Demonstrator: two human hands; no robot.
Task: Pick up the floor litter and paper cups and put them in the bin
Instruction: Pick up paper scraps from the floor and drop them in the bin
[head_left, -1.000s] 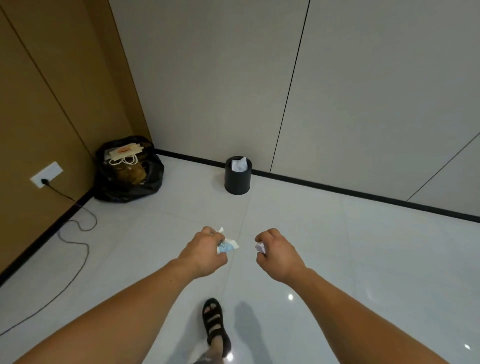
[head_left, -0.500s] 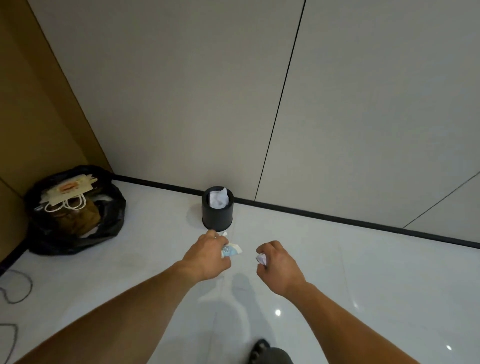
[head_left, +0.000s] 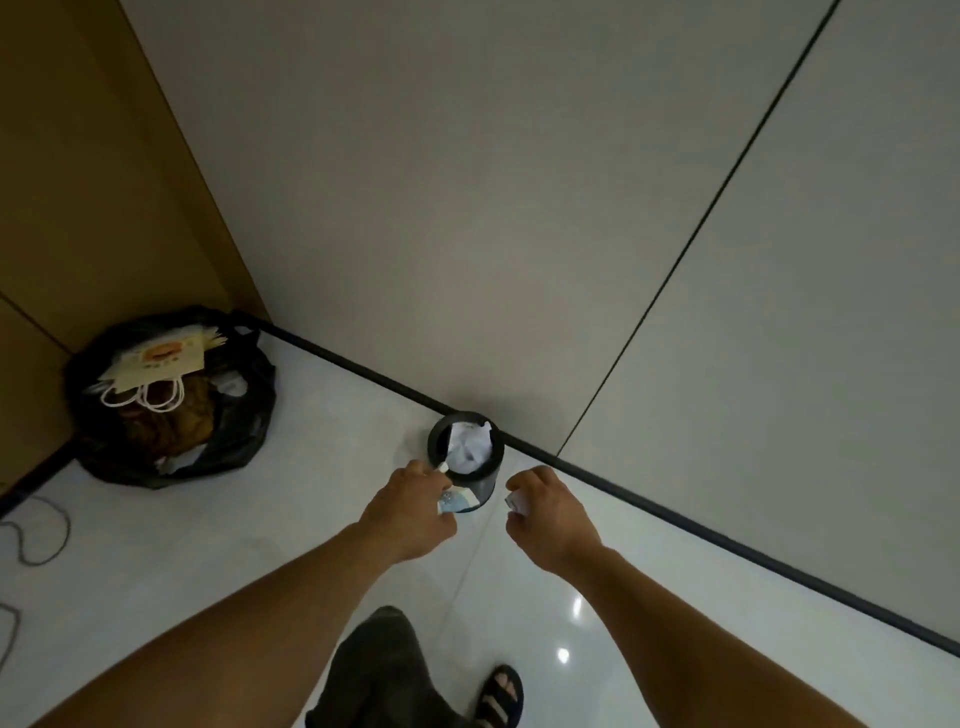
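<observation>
- Hands: two, bare. Left hand has its fingers curled round one crumpled blue-and-white wrapper, held at the bin's near wall.
- Right hand has its fingers curled, pinching one small white paper scrap just right of the bin.
- Bin: one small, smooth black cylinder on the floor against the skirting, with one crumpled white paper inside.
- Black plastic sack: one, wrinkled and glossy, in the corner.
- Floor: glossy white tile.

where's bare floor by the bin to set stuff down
Bare floor: between black bag and bin, and right of it along the baseboard. Crowded: the bin, stuffed with white paper; left hand and right hand hold litter before it.
</observation>
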